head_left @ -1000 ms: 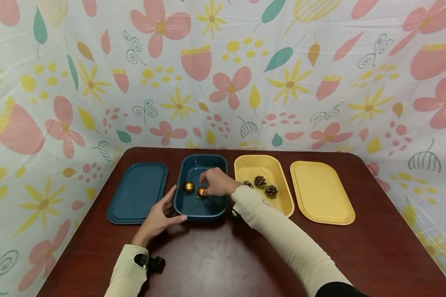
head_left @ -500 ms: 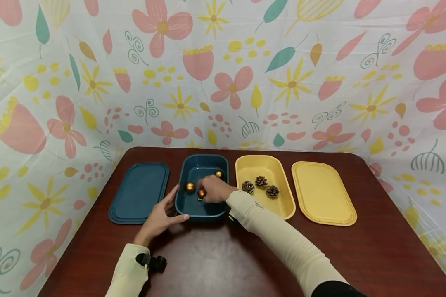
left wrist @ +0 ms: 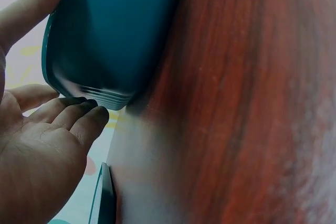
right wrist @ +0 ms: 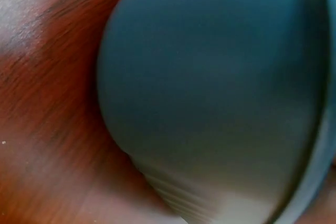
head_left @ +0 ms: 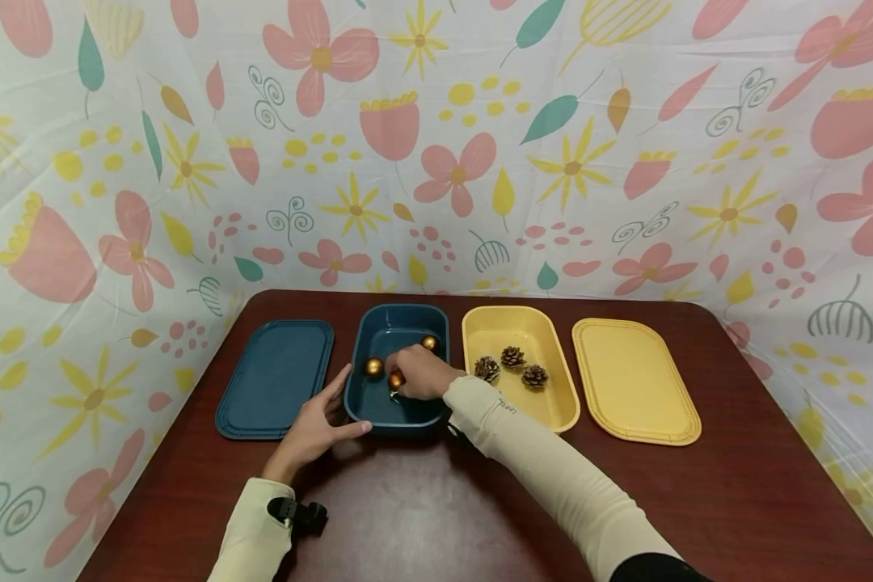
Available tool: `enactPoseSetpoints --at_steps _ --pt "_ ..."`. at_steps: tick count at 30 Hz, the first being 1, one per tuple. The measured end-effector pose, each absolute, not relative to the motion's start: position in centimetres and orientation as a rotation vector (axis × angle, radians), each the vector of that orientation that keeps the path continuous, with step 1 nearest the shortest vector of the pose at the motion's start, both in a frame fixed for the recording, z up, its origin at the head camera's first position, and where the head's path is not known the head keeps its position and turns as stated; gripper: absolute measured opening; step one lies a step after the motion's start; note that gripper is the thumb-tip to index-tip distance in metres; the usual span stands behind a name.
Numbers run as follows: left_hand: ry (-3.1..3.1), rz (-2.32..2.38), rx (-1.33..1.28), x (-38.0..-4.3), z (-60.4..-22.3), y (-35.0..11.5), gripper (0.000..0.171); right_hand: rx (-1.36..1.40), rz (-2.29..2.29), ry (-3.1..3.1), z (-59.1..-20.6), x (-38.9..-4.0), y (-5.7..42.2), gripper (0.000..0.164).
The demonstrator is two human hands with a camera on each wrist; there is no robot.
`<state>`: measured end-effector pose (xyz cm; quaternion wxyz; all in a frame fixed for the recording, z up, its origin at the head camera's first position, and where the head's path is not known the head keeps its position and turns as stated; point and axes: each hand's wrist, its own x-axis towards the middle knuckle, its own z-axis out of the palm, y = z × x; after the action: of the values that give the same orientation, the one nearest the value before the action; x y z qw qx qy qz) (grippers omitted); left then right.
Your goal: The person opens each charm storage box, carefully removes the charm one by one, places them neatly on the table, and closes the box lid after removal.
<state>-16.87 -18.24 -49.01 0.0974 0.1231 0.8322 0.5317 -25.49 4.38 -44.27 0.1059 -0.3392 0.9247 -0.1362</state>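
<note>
Inside the blue box (head_left: 389,416) my right hand (head_left: 423,374) pinches a coppery Christmas bauble (head_left: 396,378) between its fingers, low over the box floor. The bauble's small metal cap points toward me. A gold bauble (head_left: 374,368) lies left of that hand, and another gold bauble (head_left: 430,343) lies behind it by the right wall. My left hand (head_left: 313,428) rests against the box's near left corner, fingers along the side wall and thumb at the front. The left wrist view shows those fingertips (left wrist: 97,116) at the ribbed wall. The right wrist view holds only the box's outside, without the hand.
A yellow box (head_left: 546,323) with several pinecones (head_left: 512,357) stands to the right, under part of my right sleeve. The blue lid (head_left: 275,378) lies at left and the yellow lid (head_left: 636,380) at right on the dark table (head_left: 407,517). A flowered cloth (head_left: 436,145) hangs behind.
My right hand has lowered and closed its fingers round the coppery bauble, uncovering the gold bauble behind. My left hand has stayed at the box corner.
</note>
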Motion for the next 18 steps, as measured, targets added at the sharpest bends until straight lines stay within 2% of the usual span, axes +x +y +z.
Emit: enactPoseSetpoints --at_steps 18 --pt "2.507 1.498 0.328 -16.7 -48.2 -18.0 0.1 -1.142 -0.69 2.663 -38.9 -23.4 5.7 0.03"
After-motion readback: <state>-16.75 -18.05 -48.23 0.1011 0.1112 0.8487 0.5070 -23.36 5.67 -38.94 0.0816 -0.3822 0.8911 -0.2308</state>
